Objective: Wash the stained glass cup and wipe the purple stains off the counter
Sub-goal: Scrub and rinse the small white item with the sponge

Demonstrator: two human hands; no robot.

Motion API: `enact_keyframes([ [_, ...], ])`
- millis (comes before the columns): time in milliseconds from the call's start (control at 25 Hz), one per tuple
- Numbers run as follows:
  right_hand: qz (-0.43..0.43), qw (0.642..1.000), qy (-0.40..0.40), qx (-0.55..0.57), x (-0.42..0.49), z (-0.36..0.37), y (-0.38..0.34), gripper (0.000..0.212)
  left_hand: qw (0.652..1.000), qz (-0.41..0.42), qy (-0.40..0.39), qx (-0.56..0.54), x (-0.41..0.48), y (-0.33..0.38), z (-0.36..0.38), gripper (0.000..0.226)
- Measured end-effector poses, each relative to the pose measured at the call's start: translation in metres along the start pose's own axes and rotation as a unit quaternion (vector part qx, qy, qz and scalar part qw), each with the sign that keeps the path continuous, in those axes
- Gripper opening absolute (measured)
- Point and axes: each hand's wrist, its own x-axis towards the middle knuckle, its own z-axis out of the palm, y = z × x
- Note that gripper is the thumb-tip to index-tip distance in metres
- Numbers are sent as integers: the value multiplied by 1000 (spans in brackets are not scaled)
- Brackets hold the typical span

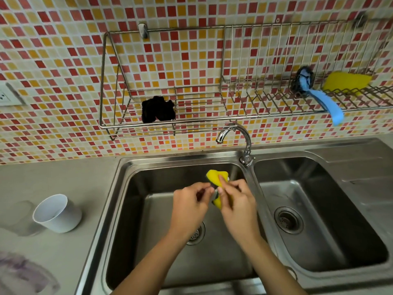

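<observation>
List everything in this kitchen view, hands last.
sink: one, steel, two basins, centre
tap: one, chrome, behind the divider
wire rack: one, steel, tiled wall
scrubber: one, black, rack's left shelf
brush: one, blue handle, rack's right
spare sponge: one, yellow, rack's far right
cup: one, white, counter left of sink
clear object: one, blurred, beside cup
purple smear: one, blurred, counter bottom left
socket: one, white, left wall
sponge: one, yellow, over left basin
left hand: pinches sponge
right hand: grips sponge

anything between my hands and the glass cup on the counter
Yes, the white cup stands on the counter between the sink and the faint glass cup. The left hand and right hand hold the sponge over the left basin.
</observation>
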Motion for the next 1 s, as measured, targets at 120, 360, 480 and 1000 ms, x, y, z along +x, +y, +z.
enact_keyframes([
  [120,45,999,26,-2,-2,0,1,32,992,113,9,58,-2,-3,2,14],
  [360,72,996,51,5,0,-3,6,30,981,173,26,88,-4,-8,3,17],
  [480,55,998,44,-1,-2,-3,7,31,977,188,27,96,-2,-9,4,15],
  [1000,127,989,19,74,-6,-13,20,32,984,-42,-60,-161,12,-32,-12,14],
])
